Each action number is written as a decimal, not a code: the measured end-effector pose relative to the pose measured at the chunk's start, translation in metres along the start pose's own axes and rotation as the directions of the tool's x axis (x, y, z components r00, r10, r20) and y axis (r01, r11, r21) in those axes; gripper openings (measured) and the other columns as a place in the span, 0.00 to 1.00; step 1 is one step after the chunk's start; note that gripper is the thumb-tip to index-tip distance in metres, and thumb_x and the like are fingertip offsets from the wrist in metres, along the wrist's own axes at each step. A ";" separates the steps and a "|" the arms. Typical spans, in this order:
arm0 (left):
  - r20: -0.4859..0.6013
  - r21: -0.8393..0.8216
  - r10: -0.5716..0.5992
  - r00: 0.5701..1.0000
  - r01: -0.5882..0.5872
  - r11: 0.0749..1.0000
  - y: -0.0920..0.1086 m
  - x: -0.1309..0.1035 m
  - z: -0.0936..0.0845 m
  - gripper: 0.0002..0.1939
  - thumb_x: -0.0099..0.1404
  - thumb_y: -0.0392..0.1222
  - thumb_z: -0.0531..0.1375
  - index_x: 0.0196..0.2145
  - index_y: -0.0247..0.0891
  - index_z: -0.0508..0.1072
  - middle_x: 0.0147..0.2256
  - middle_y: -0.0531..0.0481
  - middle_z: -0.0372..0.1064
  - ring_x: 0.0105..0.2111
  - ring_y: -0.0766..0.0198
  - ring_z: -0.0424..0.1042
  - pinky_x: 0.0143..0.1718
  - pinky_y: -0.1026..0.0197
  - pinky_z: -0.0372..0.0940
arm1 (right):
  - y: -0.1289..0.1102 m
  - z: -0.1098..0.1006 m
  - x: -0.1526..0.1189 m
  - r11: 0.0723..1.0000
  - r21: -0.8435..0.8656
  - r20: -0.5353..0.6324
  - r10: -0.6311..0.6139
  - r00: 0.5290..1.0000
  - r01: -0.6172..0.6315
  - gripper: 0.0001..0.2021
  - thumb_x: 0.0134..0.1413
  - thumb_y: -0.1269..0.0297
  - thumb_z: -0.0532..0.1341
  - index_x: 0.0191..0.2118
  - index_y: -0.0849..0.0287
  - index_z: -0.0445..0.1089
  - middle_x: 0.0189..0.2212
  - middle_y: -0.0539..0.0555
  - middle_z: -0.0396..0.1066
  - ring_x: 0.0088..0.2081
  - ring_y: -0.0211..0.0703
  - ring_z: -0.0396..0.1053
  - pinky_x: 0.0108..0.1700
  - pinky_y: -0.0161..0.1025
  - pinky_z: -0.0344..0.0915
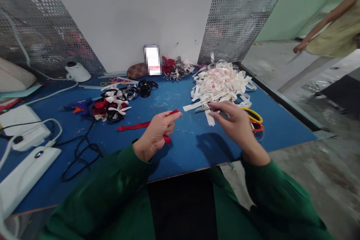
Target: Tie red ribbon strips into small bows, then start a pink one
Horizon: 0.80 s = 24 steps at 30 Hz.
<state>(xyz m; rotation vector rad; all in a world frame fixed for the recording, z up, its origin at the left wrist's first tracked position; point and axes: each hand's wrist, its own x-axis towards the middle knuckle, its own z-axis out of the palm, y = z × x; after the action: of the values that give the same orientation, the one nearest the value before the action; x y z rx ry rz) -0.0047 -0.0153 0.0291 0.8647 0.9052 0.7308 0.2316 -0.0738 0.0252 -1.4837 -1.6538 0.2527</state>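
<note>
My left hand (158, 132) is closed on a red ribbon (134, 126). One end of the ribbon trails left over the blue table (180, 157), and folds of it show below my fingers. My right hand (232, 122) is over white strips (209, 118) in front of a pile of white ribbon pieces (222, 82). Its thumb and forefinger are near each other, and whether they pinch anything is too small to tell. Scissors with yellow and orange handles (256, 126) lie partly behind my right hand.
Red, white and black bows (111, 107) lie left of centre beside a blue glue gun (78, 108). Black cable (81, 157), white power strips (28, 176) and a white cup-like object (78, 72) are further left. A phone (152, 60) stands at the back. A person (332, 33) is at right.
</note>
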 end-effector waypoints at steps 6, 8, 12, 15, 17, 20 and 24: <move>0.018 -0.013 0.023 1.000 -0.023 1.000 -0.006 0.001 0.002 0.16 0.54 0.45 0.71 0.27 0.35 0.68 0.16 0.64 0.44 0.15 0.77 0.41 0.17 0.66 0.36 | -0.046 0.069 0.005 0.928 0.372 0.027 0.010 1.000 -0.019 0.12 0.53 0.62 0.68 0.43 0.58 0.76 0.35 0.53 0.74 0.34 0.39 0.71 0.39 0.39 0.69; 0.012 -0.026 0.021 1.000 -0.020 0.999 -0.007 0.001 0.002 0.16 0.54 0.45 0.70 0.28 0.35 0.69 0.17 0.64 0.44 0.15 0.77 0.41 0.17 0.66 0.36 | -0.047 0.075 0.005 0.933 0.358 -0.020 0.032 0.999 -0.023 0.06 0.54 0.64 0.67 0.38 0.58 0.77 0.32 0.53 0.74 0.33 0.39 0.71 0.39 0.38 0.68; 0.026 -0.071 0.006 1.000 -0.004 0.997 -0.006 0.000 0.002 0.16 0.54 0.45 0.70 0.26 0.36 0.67 0.17 0.64 0.42 0.15 0.77 0.39 0.17 0.67 0.36 | -0.042 0.077 0.003 0.947 0.321 -0.075 0.053 0.996 -0.026 0.03 0.56 0.66 0.66 0.33 0.57 0.78 0.29 0.52 0.74 0.31 0.39 0.70 0.36 0.38 0.66; 0.084 -0.094 -0.015 0.996 0.023 0.995 -0.006 -0.001 0.002 0.17 0.56 0.47 0.69 0.26 0.35 0.67 0.18 0.64 0.40 0.16 0.77 0.38 0.17 0.67 0.36 | -0.042 0.077 0.001 0.950 0.310 -0.108 0.068 0.992 -0.031 0.04 0.56 0.67 0.65 0.31 0.57 0.76 0.26 0.50 0.73 0.28 0.38 0.69 0.34 0.38 0.65; 0.104 -0.089 -0.002 0.995 0.011 0.996 -0.007 -0.001 0.001 0.17 0.59 0.52 0.67 0.29 0.34 0.71 0.18 0.64 0.39 0.16 0.76 0.37 0.17 0.68 0.36 | -0.042 0.072 0.000 0.951 0.309 -0.156 0.087 0.984 -0.036 0.05 0.58 0.67 0.63 0.30 0.57 0.74 0.24 0.48 0.71 0.27 0.37 0.68 0.33 0.37 0.64; 0.102 -0.091 0.030 0.994 -0.020 0.996 -0.008 0.000 -0.001 0.24 0.63 0.60 0.62 0.34 0.31 0.75 0.19 0.63 0.38 0.16 0.76 0.37 0.17 0.68 0.37 | -0.032 0.049 -0.001 0.956 0.288 -0.284 0.140 0.949 -0.055 0.08 0.61 0.66 0.60 0.29 0.57 0.69 0.20 0.46 0.68 0.23 0.35 0.65 0.30 0.36 0.61; 0.107 -0.164 0.004 0.994 0.014 0.986 -0.007 0.001 -0.001 0.29 0.67 0.63 0.55 0.34 0.30 0.76 0.19 0.62 0.40 0.16 0.76 0.37 0.16 0.69 0.39 | 0.029 -0.023 0.006 0.983 0.069 -0.567 0.181 0.803 -0.172 0.13 0.64 0.58 0.57 0.28 0.55 0.66 0.18 0.48 0.63 0.20 0.37 0.60 0.27 0.38 0.56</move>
<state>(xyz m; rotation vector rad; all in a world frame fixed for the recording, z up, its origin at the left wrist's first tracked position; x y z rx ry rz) -0.0044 -0.0176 0.0222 0.7474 0.7402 0.7372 0.2694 -0.0695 0.0229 -1.5145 -1.0262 -0.0846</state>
